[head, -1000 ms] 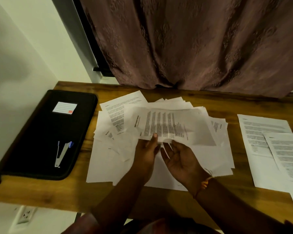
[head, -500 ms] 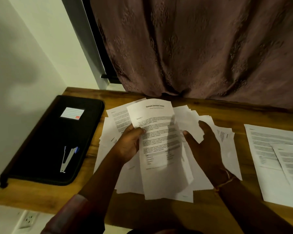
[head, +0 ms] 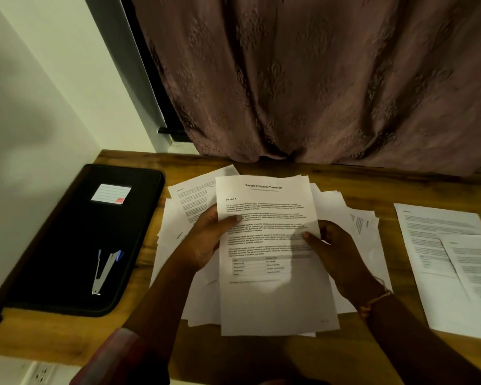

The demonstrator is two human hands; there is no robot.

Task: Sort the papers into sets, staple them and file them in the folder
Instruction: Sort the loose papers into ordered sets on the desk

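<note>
A person holds one printed sheet [head: 272,295] headed "Sample Education Transcript" between both hands, its top edge away from the body. The left hand [head: 206,241] pinches the sheet's left edge, thumb laid across the printed face and fingers curled behind it. The right hand [head: 338,252] pinches the right edge the same way, thumb tip on the text and the other fingers hidden behind the paper. Directly under the two hands lies a loose, fanned pile of papers [head: 184,215] on the wooden table [head: 372,187], spreading out past both grips. Left of the left hand, well apart from it, a black zip folder [head: 67,245] lies closed and flat, with a white label [head: 111,193] on its cover and a stapler [head: 104,270] resting on top of it. Right of the right hand, two overlapping printed sheets [head: 439,245] lie apart from the pile. An orange thread bracelet [head: 375,298] circles the right wrist. Beyond the grips a mauve curtain [head: 317,79] hangs down to the table's far edge.
</note>
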